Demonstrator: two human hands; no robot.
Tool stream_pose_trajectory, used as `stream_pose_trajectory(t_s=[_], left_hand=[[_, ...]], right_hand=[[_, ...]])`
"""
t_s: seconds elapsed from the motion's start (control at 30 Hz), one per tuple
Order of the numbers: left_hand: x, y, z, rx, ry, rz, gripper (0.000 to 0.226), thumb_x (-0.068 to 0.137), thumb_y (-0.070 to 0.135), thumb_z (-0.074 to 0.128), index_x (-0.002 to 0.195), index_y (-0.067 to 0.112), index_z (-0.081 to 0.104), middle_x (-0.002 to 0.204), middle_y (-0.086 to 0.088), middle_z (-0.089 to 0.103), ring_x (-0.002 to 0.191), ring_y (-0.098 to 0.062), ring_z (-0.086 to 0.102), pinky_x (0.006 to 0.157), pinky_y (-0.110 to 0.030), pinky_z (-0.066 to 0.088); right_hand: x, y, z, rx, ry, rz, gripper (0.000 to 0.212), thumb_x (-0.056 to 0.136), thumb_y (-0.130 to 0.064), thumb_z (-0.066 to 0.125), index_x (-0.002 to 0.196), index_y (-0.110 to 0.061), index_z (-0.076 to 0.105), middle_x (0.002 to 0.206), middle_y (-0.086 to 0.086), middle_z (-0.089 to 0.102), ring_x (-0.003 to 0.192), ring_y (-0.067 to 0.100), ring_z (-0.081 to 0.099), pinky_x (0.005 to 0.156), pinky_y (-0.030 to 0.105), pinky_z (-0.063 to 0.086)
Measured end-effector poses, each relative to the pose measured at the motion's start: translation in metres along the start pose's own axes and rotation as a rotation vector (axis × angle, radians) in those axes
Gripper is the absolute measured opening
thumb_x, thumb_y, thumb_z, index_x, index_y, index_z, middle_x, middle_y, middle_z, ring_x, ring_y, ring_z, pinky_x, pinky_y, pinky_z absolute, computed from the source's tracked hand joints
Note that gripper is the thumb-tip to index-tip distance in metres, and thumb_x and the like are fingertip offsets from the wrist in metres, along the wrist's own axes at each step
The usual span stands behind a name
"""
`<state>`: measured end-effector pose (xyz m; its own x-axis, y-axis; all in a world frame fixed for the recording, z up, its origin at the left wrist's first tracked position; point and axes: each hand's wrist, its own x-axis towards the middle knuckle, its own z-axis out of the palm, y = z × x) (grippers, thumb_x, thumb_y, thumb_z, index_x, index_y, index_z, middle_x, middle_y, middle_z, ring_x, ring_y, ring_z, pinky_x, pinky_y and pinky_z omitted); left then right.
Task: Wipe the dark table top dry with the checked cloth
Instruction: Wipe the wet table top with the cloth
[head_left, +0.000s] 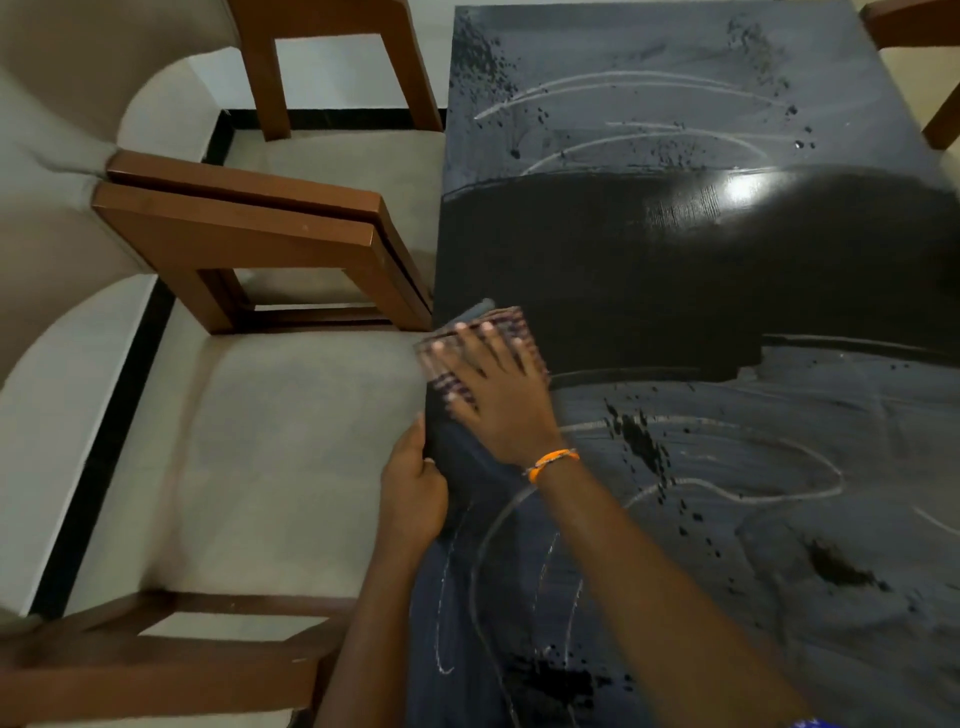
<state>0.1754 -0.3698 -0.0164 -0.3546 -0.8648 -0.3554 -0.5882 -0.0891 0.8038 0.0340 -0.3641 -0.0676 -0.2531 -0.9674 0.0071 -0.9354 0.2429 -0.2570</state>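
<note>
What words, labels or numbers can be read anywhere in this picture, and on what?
None: no readable text anywhere.
Table top: only pale smear streaks and dark splashes, no letters.
Checked cloth under the right hand: just a woven pattern.
Orange wristband: plain.

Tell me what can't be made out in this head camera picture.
- Checked cloth: motion-blurred, mostly hidden under the right hand.
- Table top: near and right edges cut off by the frame.
- Left hand: fingertips curl over the table's edge, out of sight.
</note>
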Motion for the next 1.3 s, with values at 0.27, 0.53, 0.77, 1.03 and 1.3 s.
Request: stream_pose_trajectory(t_s=[0.27,0.53,0.77,1.03,1.3], left_hand=[[-0.004,-0.005,0.004,-0.001,-0.011,-0.026,0.055,0.09,-0.01,0.032,0.142,0.007,0.029,0.15,-0.01,0.032,0.137,-0.02,0.03,0.106,-0.016,0.014],[-0.004,-0.007,0.009,-0.063,-0.053,-0.057,0.056,0.092,-0.003,0.032,0.145,0.014,0.025,0.151,-0.008,0.03,0.137,-0.022,0.031,0.116,-0.038,0.023],[-0.009,0.005,0.026,0.173,0.008,-0.073,0.05,0.097,0.013,0.033,0.146,0.009,0.021,0.15,-0.017,0.029,0.137,-0.03,0.03,0.114,-0.045,0.024],[-0.043,0.047,0.121,0.56,-0.153,0.344,0.068,0.091,0.018,0.049,0.147,0.01,0.011,0.158,-0.003,0.005,0.145,-0.02,-0.005,0.116,-0.037,-0.007],[-0.064,0.065,0.179,0.58,-0.303,0.435,0.083,0.088,0.02,0.056,0.147,0.011,-0.002,0.158,-0.002,0.0,0.145,-0.02,-0.01,0.113,-0.033,-0.011]], right_hand=[[-0.088,0.153,-0.051,-0.064,0.08,0.585,0.064,0.087,-0.047,0.024,0.148,-0.029,0.018,0.159,0.005,0.014,0.146,0.03,0.01,0.115,0.054,0.01],[-0.056,0.06,-0.022,-0.039,0.055,0.585,0.063,0.094,-0.041,0.038,0.149,-0.031,0.008,0.16,0.006,0.001,0.147,0.03,-0.003,0.115,0.055,0.0],[-0.038,-0.002,-0.009,0.042,-0.071,0.029,0.058,0.094,-0.038,0.039,0.147,-0.032,0.02,0.159,0.0,0.012,0.147,0.025,0.005,0.117,0.048,0.004],[-0.132,0.177,-0.058,-0.069,0.029,0.416,0.059,0.089,-0.038,0.032,0.146,-0.033,0.02,0.158,0.001,0.016,0.146,0.025,0.012,0.116,0.045,0.009],[-0.231,0.319,-0.106,-0.028,0.099,0.925,0.058,0.097,-0.026,0.041,0.149,-0.027,0.015,0.159,0.006,0.009,0.146,0.03,0.004,0.116,0.056,0.006]])
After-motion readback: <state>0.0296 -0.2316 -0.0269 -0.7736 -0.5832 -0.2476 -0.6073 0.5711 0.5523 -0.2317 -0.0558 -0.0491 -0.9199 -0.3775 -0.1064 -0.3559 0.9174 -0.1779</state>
